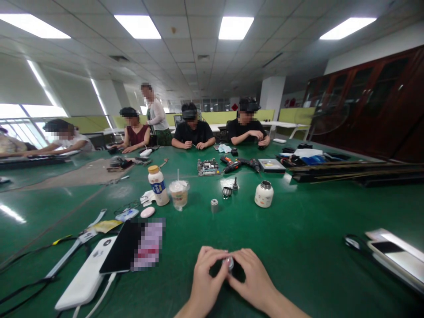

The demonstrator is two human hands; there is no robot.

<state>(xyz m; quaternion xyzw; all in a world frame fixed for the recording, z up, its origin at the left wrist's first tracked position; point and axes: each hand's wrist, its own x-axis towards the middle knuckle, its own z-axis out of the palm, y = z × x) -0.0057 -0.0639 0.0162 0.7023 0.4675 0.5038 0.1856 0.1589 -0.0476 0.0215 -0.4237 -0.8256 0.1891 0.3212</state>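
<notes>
My left hand (208, 269) and my right hand (251, 274) meet near the front of the green table, both closed around a small round silvery piece (231, 262). Fingertips cover most of this piece, so its exact kind cannot be made out. Beyond my hands a short metal cylinder (214, 205) stands upright. Further back lie a shiny metal ring-shaped part (227, 192) and a small dark upright part (235, 183). To the right of these stands a squat cream bottle (264, 196) with its mouth uncovered.
At left are a capped drink bottle (159, 187), a plastic cup with straw (179, 194), a white power bank (86, 274) and a dark tablet (121, 247). A phone (397, 260) lies at right. Power drills (232, 165) and a circuit board (208, 167) lie farther back, before several seated people.
</notes>
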